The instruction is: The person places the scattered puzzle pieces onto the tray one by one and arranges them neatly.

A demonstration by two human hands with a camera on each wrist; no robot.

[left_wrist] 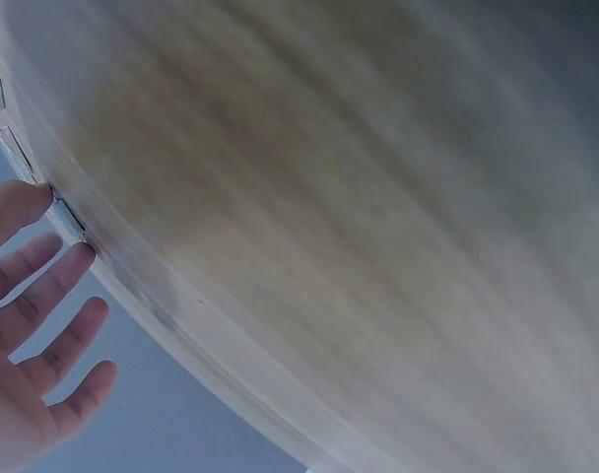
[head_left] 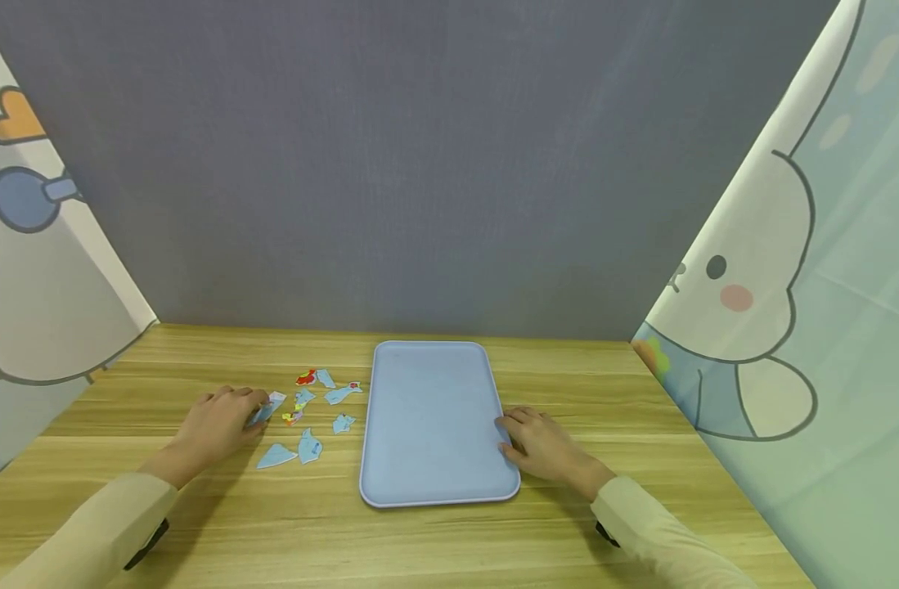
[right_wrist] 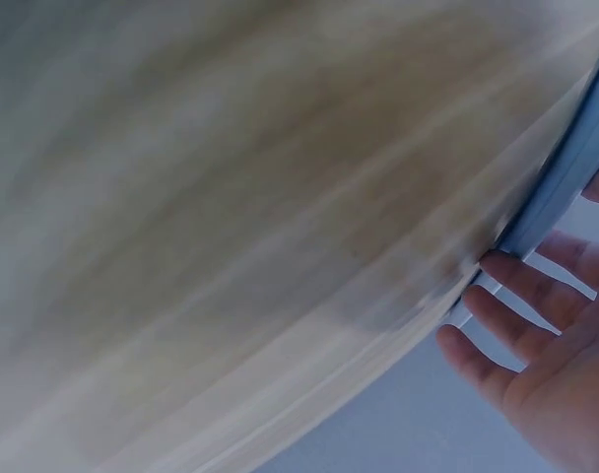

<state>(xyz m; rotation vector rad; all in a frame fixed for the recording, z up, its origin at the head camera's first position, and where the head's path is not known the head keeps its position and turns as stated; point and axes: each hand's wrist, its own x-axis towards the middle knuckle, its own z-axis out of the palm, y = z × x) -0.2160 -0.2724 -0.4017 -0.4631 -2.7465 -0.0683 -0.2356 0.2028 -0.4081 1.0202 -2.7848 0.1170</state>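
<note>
Your left hand pinches a blue piece, left of the tray; your right hand rests on the tray's right rim, fingers loosely extended. Looks early: one piece in hand, other pieces scattered on the tabletop, no assembled picture, so most arranging seems left. Left wrist view shows fingertips at the piece's thin edge; only head view shows the whole scatter.
</note>
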